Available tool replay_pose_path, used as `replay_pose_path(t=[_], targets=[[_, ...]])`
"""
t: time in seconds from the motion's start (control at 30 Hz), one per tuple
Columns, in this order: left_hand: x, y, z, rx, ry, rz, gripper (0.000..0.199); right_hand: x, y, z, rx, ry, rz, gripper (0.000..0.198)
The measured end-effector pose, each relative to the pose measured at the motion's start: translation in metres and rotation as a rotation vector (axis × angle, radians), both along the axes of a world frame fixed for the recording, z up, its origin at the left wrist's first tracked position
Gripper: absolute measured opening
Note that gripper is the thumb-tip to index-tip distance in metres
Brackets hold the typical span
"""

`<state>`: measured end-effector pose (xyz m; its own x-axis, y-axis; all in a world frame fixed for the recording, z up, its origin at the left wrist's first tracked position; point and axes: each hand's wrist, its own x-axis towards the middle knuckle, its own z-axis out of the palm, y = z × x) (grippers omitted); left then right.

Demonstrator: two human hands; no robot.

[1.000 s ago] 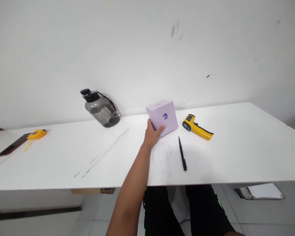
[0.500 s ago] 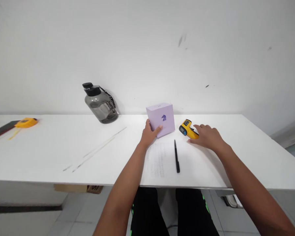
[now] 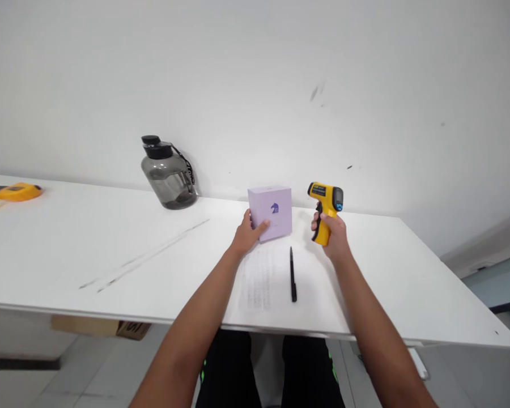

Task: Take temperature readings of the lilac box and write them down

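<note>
A lilac box (image 3: 276, 218) with a dark purple horse-head mark stands upright on the white table. My left hand (image 3: 247, 233) grips its left side, thumb on the front face and fingers behind. To the right, my right hand (image 3: 335, 231) is wrapped round the handle of a yellow and black infrared thermometer (image 3: 325, 211). Raised upright, the thermometer has its nose toward the left and its small screen on the right. Between and below the hands, a black pen (image 3: 293, 276) lies on a sheet of paper (image 3: 259, 289) with faint writing.
A grey translucent water bottle (image 3: 170, 178) with a black lid stands near the wall at the left. Farther left lies a yellow tape measure (image 3: 19, 191). The white table (image 3: 123, 238) meets the wall behind; a cardboard box (image 3: 89, 327) shows below its front edge.
My right hand has taken hold of the thermometer, lifted it off the table and turned it upright. The left hand still holds the lilac box. The view has shifted and tilted slightly.
</note>
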<state>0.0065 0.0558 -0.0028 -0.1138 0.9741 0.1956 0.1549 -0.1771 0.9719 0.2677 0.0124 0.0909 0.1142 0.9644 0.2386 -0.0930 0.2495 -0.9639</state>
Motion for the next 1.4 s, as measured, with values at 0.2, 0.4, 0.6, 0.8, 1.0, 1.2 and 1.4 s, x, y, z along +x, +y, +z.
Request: replay_pose_path(t=[0.2,0.4,0.6,0.8,1.0,1.2,1.4], targets=[[0.002,-0.001,0.003,-0.034,-0.008,-0.034,0.098,-0.064,-0.021,-0.021,-0.005,0.064,-0.075,0.046],[0.000,0.000,-0.001,-0.034,-0.033,-0.032,0.100,-0.069,-0.028,-0.039,-0.027,-0.183,-0.016,0.037],[0.000,0.004,-0.009,-0.029,-0.169,-0.016,0.101,-0.076,-0.028,-0.044,-0.057,-0.154,0.014,0.035],[-0.002,0.004,-0.010,-0.013,-0.157,-0.008,0.100,-0.081,-0.032,-0.043,-0.069,-0.135,0.046,0.031],[-0.002,0.004,-0.006,0.002,-0.183,-0.032,0.100,-0.080,-0.036,-0.037,-0.085,-0.174,0.050,0.031],[0.000,-0.001,0.000,0.026,-0.165,-0.056,0.089,-0.078,-0.036,-0.037,-0.119,-0.212,0.071,0.030],[0.002,-0.003,0.006,0.025,-0.153,-0.045,0.085,-0.076,-0.034,-0.037,-0.132,-0.267,0.068,0.023]])
